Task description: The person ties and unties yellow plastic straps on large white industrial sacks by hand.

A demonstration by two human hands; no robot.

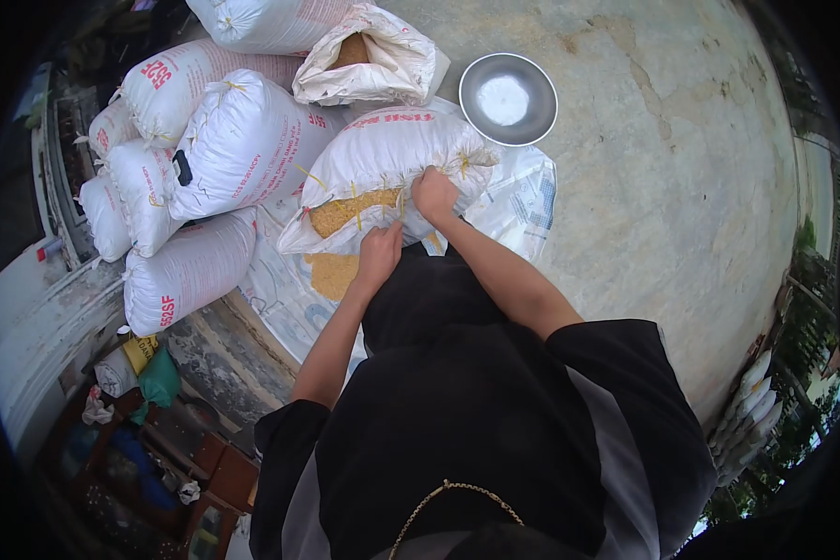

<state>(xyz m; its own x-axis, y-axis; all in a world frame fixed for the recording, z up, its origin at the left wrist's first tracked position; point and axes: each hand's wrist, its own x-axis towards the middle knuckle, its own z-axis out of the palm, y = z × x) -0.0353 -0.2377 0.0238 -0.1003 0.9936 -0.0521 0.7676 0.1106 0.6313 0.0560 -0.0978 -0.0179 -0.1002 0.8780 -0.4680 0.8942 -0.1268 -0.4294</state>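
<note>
A white woven sack [373, 145] full of yellow-brown grain lies in front of me, its mouth facing me. Yellow ties [354, 207] cross the mouth, which is drawn together at the right and gapes at the left, showing the grain [336, 217]. My left hand [380, 254] is closed on the near lip of the mouth. Higher and to the right, my right hand [434, 194] is closed in a fist at the far lip. What lies inside each fist, lip or tie end, is partly hidden. Spilled grain [333, 275] lies on the plastic sheet below.
Filled white sacks [243, 145] are piled at the left. An open sack [373, 65] stands behind mine, beside a metal basin [508, 99]. A plastic sheet [527, 201] lies under the work on the concrete floor [644, 215]. Wooden furniture [224, 471] stands at lower left.
</note>
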